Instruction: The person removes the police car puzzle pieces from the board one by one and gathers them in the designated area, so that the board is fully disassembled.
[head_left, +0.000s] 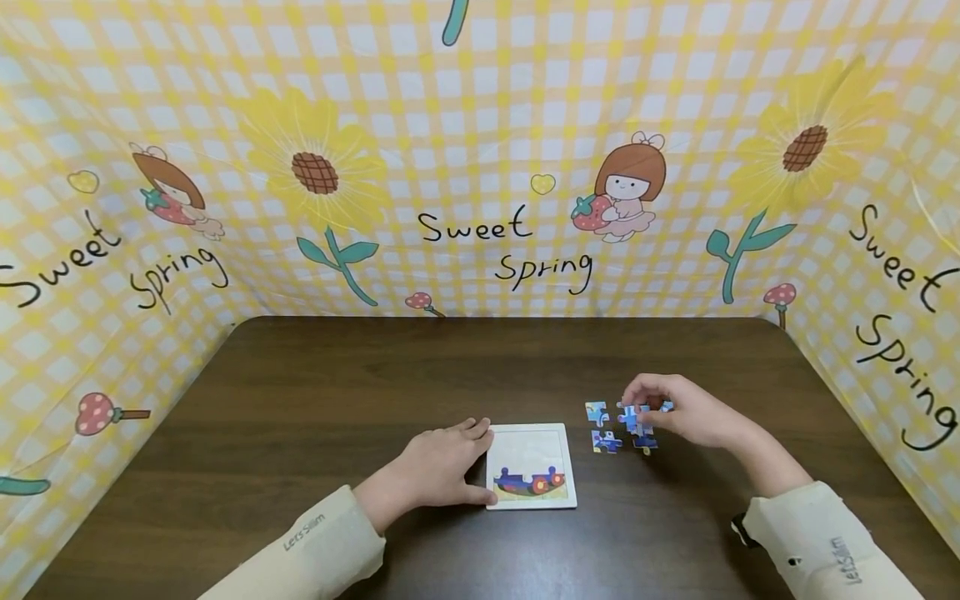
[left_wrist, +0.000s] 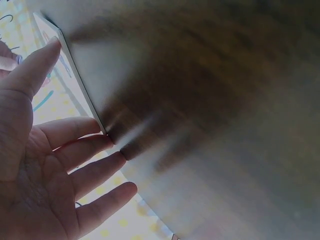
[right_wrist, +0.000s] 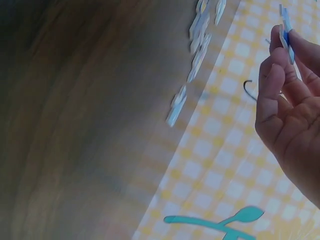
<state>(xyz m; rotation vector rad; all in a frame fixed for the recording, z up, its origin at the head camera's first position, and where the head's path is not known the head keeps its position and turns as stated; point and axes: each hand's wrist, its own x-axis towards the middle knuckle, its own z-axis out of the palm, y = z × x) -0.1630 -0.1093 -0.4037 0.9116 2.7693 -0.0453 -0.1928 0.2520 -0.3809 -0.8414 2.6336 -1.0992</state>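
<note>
A square white puzzle tray lies on the table with joined pieces along its bottom, showing dark blue, red and yellow parts. My left hand rests at the tray's left edge, thumb near the lower corner and fingers by the upper one. In the left wrist view its fingers are extended. To the right of the tray, my right hand pinches a blue puzzle piece between thumb and fingertips, raised over the other pieces. Loose pieces lie just left of and beneath that hand, partly hidden by it.
The dark brown wooden table runs back to a yellow checked cloth printed with flowers and words. That cloth also closes in the left and right sides.
</note>
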